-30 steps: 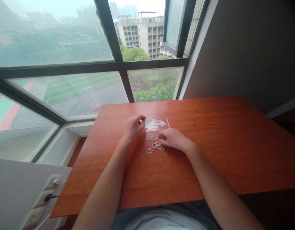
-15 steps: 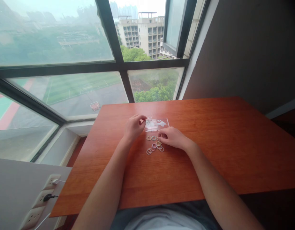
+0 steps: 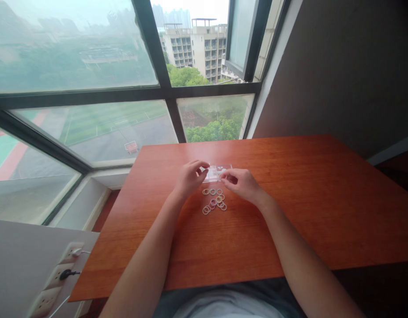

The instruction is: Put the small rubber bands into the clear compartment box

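Note:
A small clear plastic box (image 3: 211,176) lies on the table with its clear lid (image 3: 228,167) folded out to the right. Over the box's left side is my left hand (image 3: 190,176), its fingers curved and a gap showing between thumb and forefinger. My right hand (image 3: 240,182) hovers at the lid's near edge, thumb and forefinger pinched together; whatever they may hold is too small to make out. Just in front of the box, three pale rings (image 3: 213,191) sit in a row. Closer to me is a loose cluster of several pastel rings (image 3: 219,199), some overlapping.
The brown wooden table (image 3: 300,212) carries all of this. Windows (image 3: 124,128) rise behind it and a grey wall (image 3: 330,75) stands to the right. At the lower left, wall sockets (image 3: 56,274) hold plugs with cords.
My right hand has moved away from the rings, up to the box's lid, uncovering the rightmost ring of the row. My left hand has shifted slightly right, farther over the box.

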Demonstrator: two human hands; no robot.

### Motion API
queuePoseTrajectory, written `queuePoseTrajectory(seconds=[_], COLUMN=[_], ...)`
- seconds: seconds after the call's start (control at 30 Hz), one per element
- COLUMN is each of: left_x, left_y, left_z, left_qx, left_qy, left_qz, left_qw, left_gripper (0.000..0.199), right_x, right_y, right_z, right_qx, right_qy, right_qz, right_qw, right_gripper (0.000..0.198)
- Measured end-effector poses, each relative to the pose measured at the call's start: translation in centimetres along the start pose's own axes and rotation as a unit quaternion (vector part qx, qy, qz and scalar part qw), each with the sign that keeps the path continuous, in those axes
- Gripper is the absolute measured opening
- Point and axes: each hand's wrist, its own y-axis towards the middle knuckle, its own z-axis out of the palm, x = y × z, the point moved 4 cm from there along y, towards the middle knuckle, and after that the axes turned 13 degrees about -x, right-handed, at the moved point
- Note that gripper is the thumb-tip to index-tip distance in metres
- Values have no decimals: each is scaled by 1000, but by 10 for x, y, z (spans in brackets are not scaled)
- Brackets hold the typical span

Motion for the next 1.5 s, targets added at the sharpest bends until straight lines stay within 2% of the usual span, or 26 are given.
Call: queuePoseTrajectory(seconds=[0.2,0.47,0.7,0.77,0.87,0.97,1.5], left_x=[-23,-32,-23,-13,3,13,15], left_y=[-5,-6,-3,0,3,5,1], left_z=[14,14,10,4,-11,-18,-9], left_qx=[78,86,63,25,-65,-98,-72], left_qy=[-99,-114,-72,-25,61,101,107], left_qz=[22,29,30,27,11,-12,-23], left_qw=[992,989,995,999,996,990,991], left_gripper=[16,13,10,9,10,10,16], right_x=[0,-2,-5,-7,-9,-11,-12], right_y=[0,0,0,0,-1,-1,-3], right_z=[0,0,-1,0,2,4,6], right_qx=[-4,-4,-17,-17,-7,6,39], right_qy=[-5,-22,-37,-44,-53,-62,-86], right_qz=[3,-4,0,4,5,5,22], right_qw=[1000,1000,999,999,999,998,995], right_gripper=[12,12,14,16,15,15,17])
